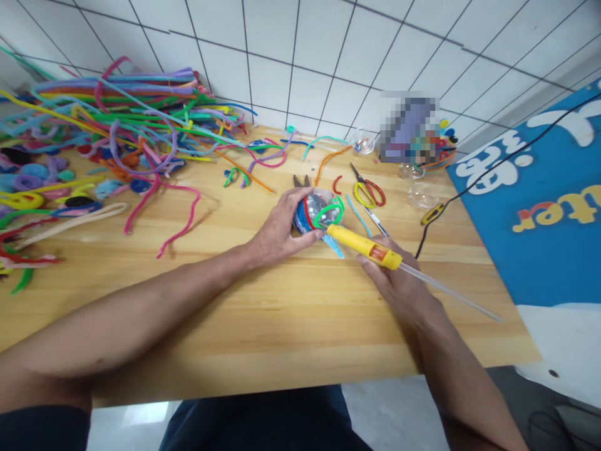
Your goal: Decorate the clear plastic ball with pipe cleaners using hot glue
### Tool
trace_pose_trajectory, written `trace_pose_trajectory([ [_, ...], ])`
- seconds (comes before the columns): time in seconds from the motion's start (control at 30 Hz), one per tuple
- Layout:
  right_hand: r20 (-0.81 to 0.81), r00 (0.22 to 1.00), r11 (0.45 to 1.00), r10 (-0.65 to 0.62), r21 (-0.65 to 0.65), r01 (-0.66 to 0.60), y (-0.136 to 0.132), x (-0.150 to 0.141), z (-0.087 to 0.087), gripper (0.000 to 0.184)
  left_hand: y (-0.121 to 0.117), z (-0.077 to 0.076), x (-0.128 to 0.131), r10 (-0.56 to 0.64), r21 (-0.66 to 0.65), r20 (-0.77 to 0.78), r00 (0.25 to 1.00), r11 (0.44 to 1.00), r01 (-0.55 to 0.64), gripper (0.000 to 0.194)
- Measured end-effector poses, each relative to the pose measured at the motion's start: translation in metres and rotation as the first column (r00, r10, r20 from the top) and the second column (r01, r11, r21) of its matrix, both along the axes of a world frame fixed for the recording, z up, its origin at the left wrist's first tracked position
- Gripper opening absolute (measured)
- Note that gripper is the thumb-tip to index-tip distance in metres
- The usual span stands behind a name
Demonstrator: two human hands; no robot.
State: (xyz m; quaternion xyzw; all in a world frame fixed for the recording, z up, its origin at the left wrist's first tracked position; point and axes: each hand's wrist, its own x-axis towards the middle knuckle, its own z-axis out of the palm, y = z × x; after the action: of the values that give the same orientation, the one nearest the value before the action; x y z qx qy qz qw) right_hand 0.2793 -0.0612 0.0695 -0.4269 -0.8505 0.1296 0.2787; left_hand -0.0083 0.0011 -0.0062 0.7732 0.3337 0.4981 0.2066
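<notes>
My left hand [286,222] is closed around a clear ball [322,207] at the middle of the table. Blue and red pipe cleaner covers the ball's left side, and a green pipe cleaner loop [337,212] lies over its front. My right hand [399,275] grips a yellow hot glue gun [359,243], with a long clear glue stick [455,294] sticking out of its back. The gun's nozzle points at the lower right of the ball, by the green loop; whether it touches cannot be seen. A light blue fuzzy piece [333,245] shows below the ball.
Scissors [369,193] with yellow and red handles lie behind the glue gun. Dark plier tips [303,180] show behind the ball. Clear half-shells [424,195] and a black cord [422,238] are at right. Many coloured pipe cleaners [141,125] heap at left against the tiled wall.
</notes>
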Motion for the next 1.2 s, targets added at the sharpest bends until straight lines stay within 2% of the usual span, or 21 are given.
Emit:
trace_pose_trajectory([
  [0.67,-0.016,0.999,0.998,-0.034,-0.055,0.033,0.0004,-0.0026,-0.0001,0.009,-0.0005,0.0008,-0.0009,-0.007,-0.029,-0.001,1.0,1.0,0.007,0.082],
  [0.83,-0.019,0.999,0.999,-0.037,-0.014,0.037,-0.0005,-0.0014,-0.0011,0.012,-0.0025,0.0037,-0.0014,-0.011,-0.063,-0.001,1.0,0.998,0.011,0.082],
  [1.03,-0.009,0.999,0.999,-0.041,0.016,0.041,-0.0003,-0.0012,-0.0006,0.006,-0.0027,0.0034,-0.0005,-0.012,-0.047,0.011,1.0,0.999,0.013,0.081],
  [1.2,-0.005,0.998,0.997,-0.063,-0.046,0.063,-0.0003,-0.0025,0.0006,0.007,-0.0023,0.0028,-0.0004,-0.001,-0.042,-0.003,1.0,0.999,0.001,0.081],
])
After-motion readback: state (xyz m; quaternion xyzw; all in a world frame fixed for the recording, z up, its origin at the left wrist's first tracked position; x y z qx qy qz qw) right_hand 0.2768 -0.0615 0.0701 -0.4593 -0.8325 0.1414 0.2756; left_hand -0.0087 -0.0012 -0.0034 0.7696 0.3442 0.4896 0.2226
